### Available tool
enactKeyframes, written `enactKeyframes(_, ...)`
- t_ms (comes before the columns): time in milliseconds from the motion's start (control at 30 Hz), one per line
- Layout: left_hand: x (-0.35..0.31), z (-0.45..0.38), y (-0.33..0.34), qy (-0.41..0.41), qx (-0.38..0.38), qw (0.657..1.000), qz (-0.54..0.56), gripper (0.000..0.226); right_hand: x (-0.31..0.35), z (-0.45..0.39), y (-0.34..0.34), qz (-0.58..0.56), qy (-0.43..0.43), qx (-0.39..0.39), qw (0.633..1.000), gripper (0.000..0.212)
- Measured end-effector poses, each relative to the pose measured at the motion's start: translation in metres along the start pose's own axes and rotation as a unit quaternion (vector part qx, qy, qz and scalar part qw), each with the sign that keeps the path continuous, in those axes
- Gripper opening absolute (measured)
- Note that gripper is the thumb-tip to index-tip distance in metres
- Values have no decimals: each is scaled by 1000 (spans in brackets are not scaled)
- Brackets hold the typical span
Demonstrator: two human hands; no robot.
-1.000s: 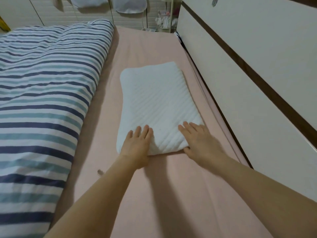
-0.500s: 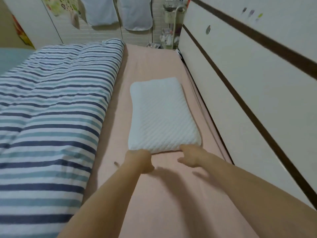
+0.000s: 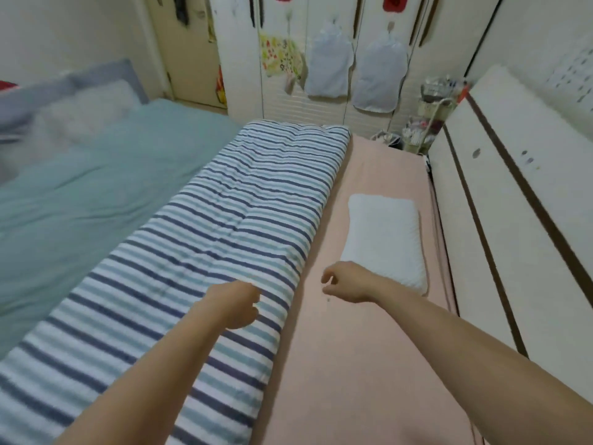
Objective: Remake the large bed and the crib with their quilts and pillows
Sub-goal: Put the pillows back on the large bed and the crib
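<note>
— Looking down, what do we have in front of us?

— We have a folded striped quilt (image 3: pixel 224 226) lying lengthwise along the left part of the pink sheet (image 3: pixel 362 348), its long edge running from near us toward the far wall. To the right of it, well clear of the quilt, a white pillow (image 3: pixel 385 239) lies flat on the pink sheet, close to the white panel (image 3: pixel 500 252) that runs along the right side.

— And our hands?

— Our left hand (image 3: pixel 232 305) is over the right edge of the striped quilt, fingers curled inward. We cannot tell whether its grip has any fabric in it; the fingertips are turned away from us. Our right hand (image 3: pixel 345 284) hovers above the pink sheet, just beside the near left corner of the pillow, fingers loosely curled with thumb and forefinger close together, and its grip has nothing in it.

— Is the right hand touching the pillow?

— We see the wrist crossing in front of the pillow's near corner, yet the fingers point away from it, toward the quilt.

— What lies farther off?

— On the left, a pale green quilt (image 3: pixel 96 187) covers the large bed, with a grey pillow (image 3: pixel 64 88) at its far end. White cloths (image 3: pixel 327 65) hang on the cupboard doors (image 3: pixel 244 59) at the back.
</note>
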State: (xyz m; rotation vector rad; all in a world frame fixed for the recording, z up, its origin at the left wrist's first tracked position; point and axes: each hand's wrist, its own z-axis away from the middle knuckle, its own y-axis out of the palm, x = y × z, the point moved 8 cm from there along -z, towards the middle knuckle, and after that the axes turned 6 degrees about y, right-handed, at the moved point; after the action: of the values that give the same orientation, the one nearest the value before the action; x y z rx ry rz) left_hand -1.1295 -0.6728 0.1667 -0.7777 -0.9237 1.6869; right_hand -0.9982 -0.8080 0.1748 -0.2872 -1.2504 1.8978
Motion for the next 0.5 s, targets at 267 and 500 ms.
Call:
enactKeyframes(267,237,219,37,-174,-21,983,62,35,341,9,32,101,-158,46,981,31)
enactKeyframes(500,451,448,110,-335,-69,936,88,27,656,42,129,231,-325,61,915,35)
